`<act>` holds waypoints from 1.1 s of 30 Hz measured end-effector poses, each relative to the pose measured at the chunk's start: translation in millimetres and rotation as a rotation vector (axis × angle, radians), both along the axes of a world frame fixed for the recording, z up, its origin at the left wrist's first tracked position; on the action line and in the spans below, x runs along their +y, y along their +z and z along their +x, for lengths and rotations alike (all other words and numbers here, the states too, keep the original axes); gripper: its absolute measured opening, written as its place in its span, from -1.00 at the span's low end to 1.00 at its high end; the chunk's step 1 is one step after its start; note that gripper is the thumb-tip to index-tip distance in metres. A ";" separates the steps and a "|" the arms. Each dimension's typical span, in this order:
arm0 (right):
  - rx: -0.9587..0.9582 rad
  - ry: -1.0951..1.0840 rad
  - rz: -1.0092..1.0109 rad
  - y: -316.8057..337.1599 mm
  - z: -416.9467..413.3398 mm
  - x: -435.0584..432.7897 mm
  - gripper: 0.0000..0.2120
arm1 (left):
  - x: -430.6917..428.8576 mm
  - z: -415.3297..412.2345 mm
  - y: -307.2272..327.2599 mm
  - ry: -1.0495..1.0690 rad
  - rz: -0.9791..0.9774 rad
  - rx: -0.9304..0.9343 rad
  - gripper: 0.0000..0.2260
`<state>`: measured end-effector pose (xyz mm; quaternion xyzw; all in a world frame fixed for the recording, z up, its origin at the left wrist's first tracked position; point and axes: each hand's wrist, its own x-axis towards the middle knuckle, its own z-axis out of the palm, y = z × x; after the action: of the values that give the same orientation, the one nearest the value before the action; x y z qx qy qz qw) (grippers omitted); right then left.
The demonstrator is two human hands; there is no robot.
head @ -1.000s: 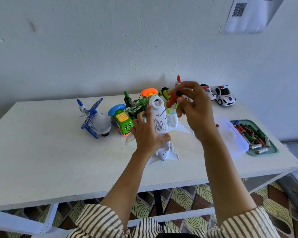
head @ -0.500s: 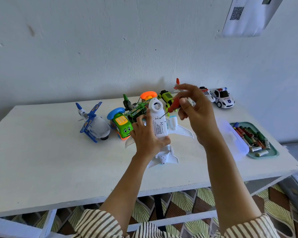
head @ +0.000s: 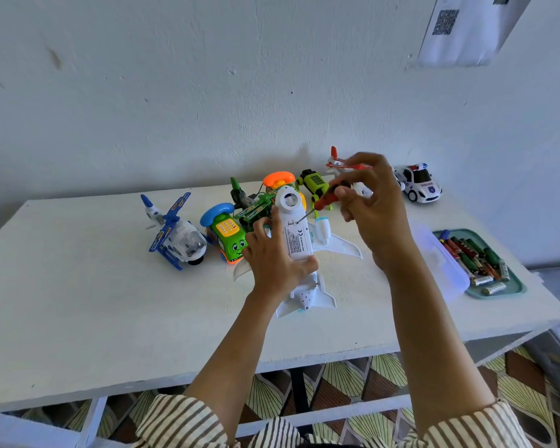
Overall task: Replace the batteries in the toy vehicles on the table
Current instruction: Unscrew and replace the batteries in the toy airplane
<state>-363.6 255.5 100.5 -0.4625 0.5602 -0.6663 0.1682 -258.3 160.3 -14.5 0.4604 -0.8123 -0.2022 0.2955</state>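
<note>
Gripping the white toy airplane [head: 296, 236] around its fuselage, the left hand [head: 274, 258] holds it belly-up near the middle of the tabletop [head: 78, 302], tail toward the near edge. The right hand [head: 375, 211] pinches the red-handled screwdriver [head: 325, 199] between thumb and fingertips. The metal tip meets the airplane's underside at the far end of the labelled panel.

Left of the airplane stand a green telephone car [head: 228, 240] and a blue-and-white helicopter [head: 175, 236]. Behind the airplane, toward the far edge, are a green toy plane [head: 253, 208], an orange telephone toy [head: 278, 179], a lime-green car [head: 316, 182] and a red-and-white helicopter [head: 337, 161]. A police car [head: 417, 185] stands near the far right corner.

At the right edge, a teal tray [head: 514, 287] holds loose batteries [head: 469, 253]. A clear plastic container [head: 440, 263] lies partly over the tray's left side.
</note>
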 end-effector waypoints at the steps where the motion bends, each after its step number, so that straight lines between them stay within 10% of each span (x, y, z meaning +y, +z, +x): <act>1: -0.006 0.016 -0.011 1.1 -0.1 0.4 -0.74 | 0.1 -0.2 -0.1 -0.001 -0.001 0.001 -0.01; 33: 0.046 0.067 0.027 3.9 -2.6 4.7 -0.72 | 4.6 -0.5 -0.7 0.001 -0.063 0.015 0.01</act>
<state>-366.1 260.2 104.4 -0.4942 0.5569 -0.6418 0.1837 -258.8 164.9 -15.2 0.4497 -0.8158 -0.1797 0.3161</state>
